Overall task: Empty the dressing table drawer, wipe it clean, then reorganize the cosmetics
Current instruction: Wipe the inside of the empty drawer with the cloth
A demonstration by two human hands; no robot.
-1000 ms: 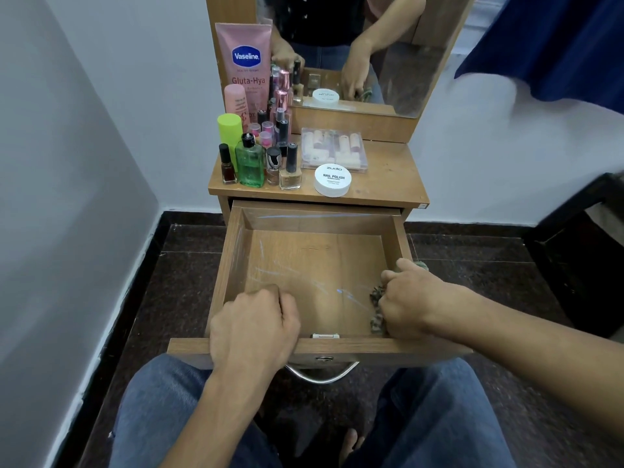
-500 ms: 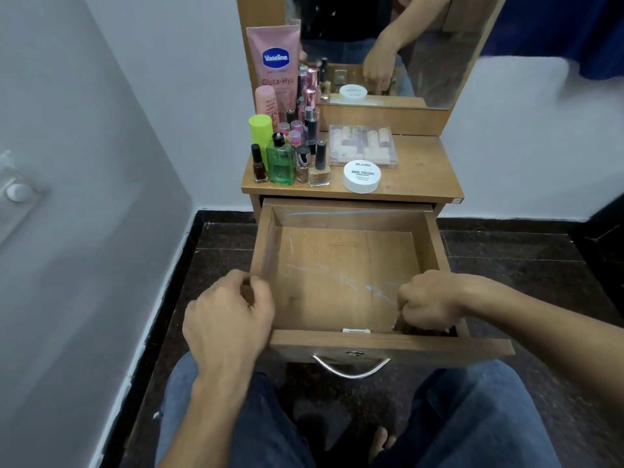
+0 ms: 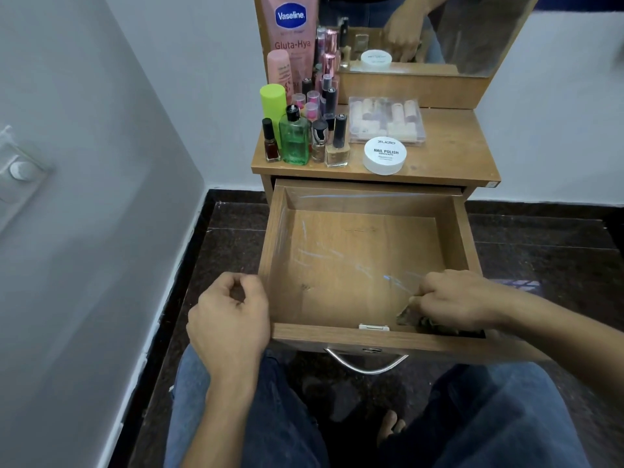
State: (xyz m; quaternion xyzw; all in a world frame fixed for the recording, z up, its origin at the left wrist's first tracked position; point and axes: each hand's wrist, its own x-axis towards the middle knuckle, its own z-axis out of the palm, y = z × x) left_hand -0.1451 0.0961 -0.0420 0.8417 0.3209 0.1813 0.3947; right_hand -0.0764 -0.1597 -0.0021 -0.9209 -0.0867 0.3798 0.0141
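Observation:
The wooden drawer (image 3: 273, 241) stands pulled out, with nothing in it but my right hand and a cloth. My right hand (image 3: 456, 298) presses a dark patterned cloth (image 3: 410, 314) into the drawer's near right corner. My left hand (image 3: 233, 319) hovers just outside the drawer's near left corner, fingers curled, holding nothing. On the dressing table top (image 3: 452, 153) stand the cosmetics: a pink Vaseline tube (image 3: 292, 38), a green bottle (image 3: 295, 140), nail polish bottles (image 3: 337, 143), a white nail polish remover tub (image 3: 385, 155) and a clear case (image 3: 386, 119).
A mirror (image 3: 456, 28) rises behind the table top. A grey wall with a switch plate (image 3: 20, 170) closes the left side. Dark stone floor (image 3: 233, 228) surrounds the table. My knees in blue jeans (image 3: 290, 417) sit under the drawer's metal handle (image 3: 366, 364).
My left hand has come off the drawer's front edge and drawn back to the left, outside the drawer. My right hand with the cloth has stayed in the near right corner.

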